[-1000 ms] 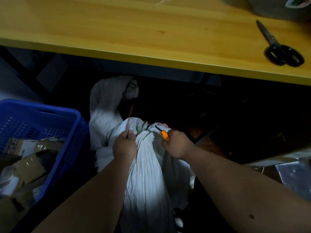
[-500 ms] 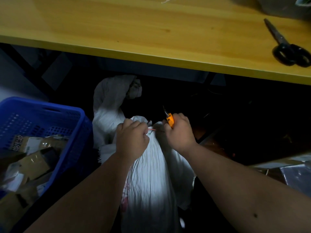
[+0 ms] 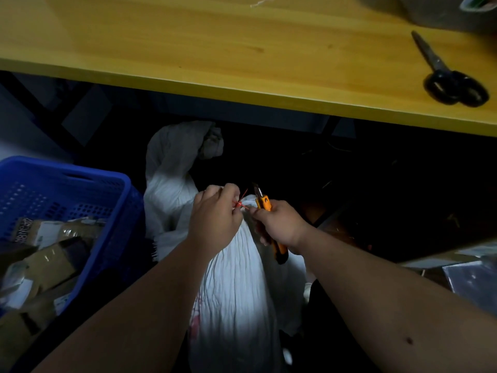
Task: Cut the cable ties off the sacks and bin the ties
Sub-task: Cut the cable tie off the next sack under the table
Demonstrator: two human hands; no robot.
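A white woven sack (image 3: pixel 236 278) stands on the dark floor below the table, its neck gathered at the top. A thin red cable tie (image 3: pixel 241 201) shows at that neck. My left hand (image 3: pixel 215 216) pinches the tie and the bunched neck. My right hand (image 3: pixel 279 224) grips an orange utility knife (image 3: pixel 265 205) just right of the tie, blade pointing up and away. A second white sack (image 3: pixel 172 168) lies behind, slumped under the table edge.
A blue plastic crate (image 3: pixel 80 195) with several cardboard parcels stands at the left. The yellow wooden table (image 3: pixel 215 49) spans the top, with black scissors (image 3: pixel 446 76) at its right. Shiny packets (image 3: pixel 473 281) lie at the lower right.
The red tie stood upright in my left fingers a second ago; now it lies short and sideways at the neck. My right hand has raised the knife and turned its blade upward.
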